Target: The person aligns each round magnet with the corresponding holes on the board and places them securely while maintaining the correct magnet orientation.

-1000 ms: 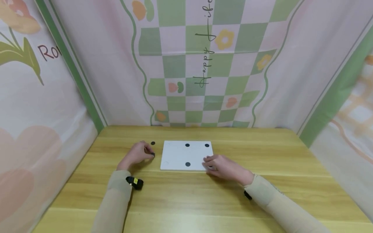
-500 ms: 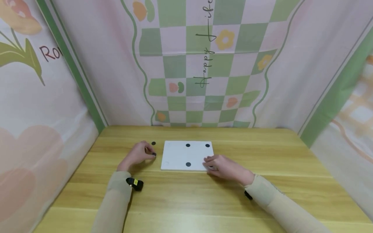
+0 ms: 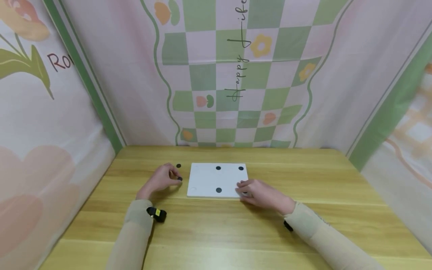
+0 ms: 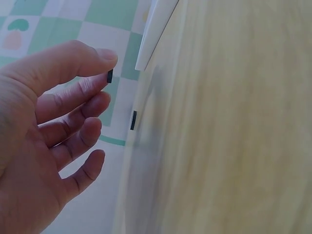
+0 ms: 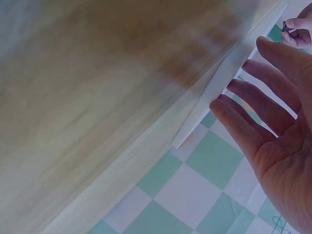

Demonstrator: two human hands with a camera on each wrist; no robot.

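Observation:
My left hand (image 3: 160, 180) pinches a small black disc (image 4: 109, 76) between thumb and index finger, just left of a white board (image 3: 204, 180). In the left wrist view that disc stands on edge above the table, and the other fingers curve loosely. A second loose black disc (image 3: 179, 165) lies on the table behind the hand. At the board's front right corner, my right hand (image 3: 258, 192) rests with relaxed, spread fingers. Black discs (image 3: 219, 190) sit on the board's middle and right; one (image 3: 245, 192) is partly hidden under the right hand. Faint round marks (image 3: 193, 189) show at its left corners.
The board lies flat on a wood-grain table (image 3: 209, 228). A patterned cloth (image 3: 224, 78) hangs along the table's back edge, with more cloth at both sides. Each wrist carries a strap, the left one with a black device (image 3: 157, 214).
The head view has shifted slightly, so everything sits a little further right. My left hand has edged slightly toward the board with its disc. The right hand stays in place.

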